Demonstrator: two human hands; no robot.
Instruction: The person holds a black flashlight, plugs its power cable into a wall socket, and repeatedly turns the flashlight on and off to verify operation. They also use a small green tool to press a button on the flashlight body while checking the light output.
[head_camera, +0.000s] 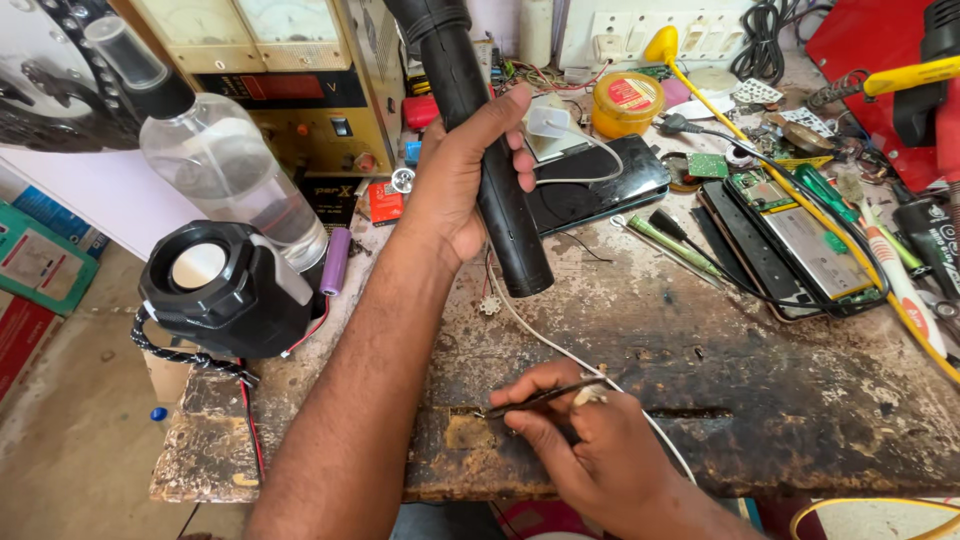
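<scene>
Left hand grips black tube; yellow tub sits lidded beyond.

Bench: a worn, scorched wooden worktop is being taken up by clutter along its far edge.
Speaker: a small black speaker is being propped at the near left corner.
Bottle: a clear plastic bottle is being leaned just behind the speaker.
Cell: a purple cylindrical cell is being kept beside the bottle.
Meter box: a yellow power supply is being stood at the back.
Tin: a yellow round tin is being kept near the wall sockets.
Phone: an opened phone is being laid bare on the right.
</scene>
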